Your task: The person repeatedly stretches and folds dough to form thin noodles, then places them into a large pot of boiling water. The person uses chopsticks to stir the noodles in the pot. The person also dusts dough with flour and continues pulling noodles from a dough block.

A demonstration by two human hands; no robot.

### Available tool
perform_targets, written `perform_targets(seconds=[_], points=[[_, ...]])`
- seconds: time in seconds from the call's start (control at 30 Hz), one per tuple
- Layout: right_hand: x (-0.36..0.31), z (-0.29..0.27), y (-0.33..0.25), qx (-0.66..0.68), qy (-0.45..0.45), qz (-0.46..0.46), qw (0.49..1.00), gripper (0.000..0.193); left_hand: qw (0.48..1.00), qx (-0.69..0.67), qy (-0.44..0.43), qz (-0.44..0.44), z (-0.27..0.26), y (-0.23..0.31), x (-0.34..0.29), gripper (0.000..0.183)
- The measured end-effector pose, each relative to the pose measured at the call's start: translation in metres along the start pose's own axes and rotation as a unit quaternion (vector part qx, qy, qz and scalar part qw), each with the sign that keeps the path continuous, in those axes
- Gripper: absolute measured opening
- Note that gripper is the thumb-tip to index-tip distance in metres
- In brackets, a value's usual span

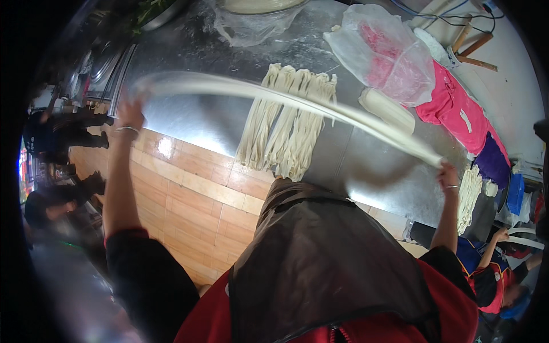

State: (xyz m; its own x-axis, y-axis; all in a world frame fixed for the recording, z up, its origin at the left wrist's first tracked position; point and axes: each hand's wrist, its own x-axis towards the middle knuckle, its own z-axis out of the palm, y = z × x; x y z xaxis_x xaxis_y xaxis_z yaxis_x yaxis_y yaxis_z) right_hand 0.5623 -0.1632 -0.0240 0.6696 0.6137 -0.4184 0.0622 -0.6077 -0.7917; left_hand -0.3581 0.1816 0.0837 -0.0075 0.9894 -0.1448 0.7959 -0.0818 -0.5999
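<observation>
A long pale dough strip [320, 106] is stretched in the air across the metal table, blurred by motion. Its left end reaches my left hand [132, 111], which is smeared by motion but closed around the dough. At the other end my right hand [448, 174] grips the strip between its fingers. Below the strip, several bundles of pulled noodles [280, 134] lie side by side, their lower ends at the table's near edge. A flat oblong piece of dough [386, 111] rests on the table beyond the strip's right half.
The metal table [189, 120] carries a plastic-covered bowl [257, 14], a clear plastic sheet [389, 51] and a pink cloth [457, 106]. More noodles [469, 197] lie at the right. A co-worker [492, 274] stands at the lower right, holding dough; other people [63, 134] are at the left.
</observation>
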Motion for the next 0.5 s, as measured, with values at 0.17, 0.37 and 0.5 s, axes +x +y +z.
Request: perform_targets(seconds=[0.17,0.37,0.5], points=[[-0.005,0.063,0.098,0.068,0.069,0.173,0.980,0.026,0.931,-0.356,-0.012,0.081,0.118,0.072,-0.007,0.086],[-0.007,0.082,0.059,-0.607,-0.019,-0.217,0.764,0.027,0.753,-0.626,0.202,0.015,-0.005,0.121,-0.047,0.070],[-0.052,0.150,-0.101,-0.347,-0.057,-0.407,0.843,0.034,0.754,-0.442,0.486,0.016,-0.148,0.150,-0.079,0.073]])
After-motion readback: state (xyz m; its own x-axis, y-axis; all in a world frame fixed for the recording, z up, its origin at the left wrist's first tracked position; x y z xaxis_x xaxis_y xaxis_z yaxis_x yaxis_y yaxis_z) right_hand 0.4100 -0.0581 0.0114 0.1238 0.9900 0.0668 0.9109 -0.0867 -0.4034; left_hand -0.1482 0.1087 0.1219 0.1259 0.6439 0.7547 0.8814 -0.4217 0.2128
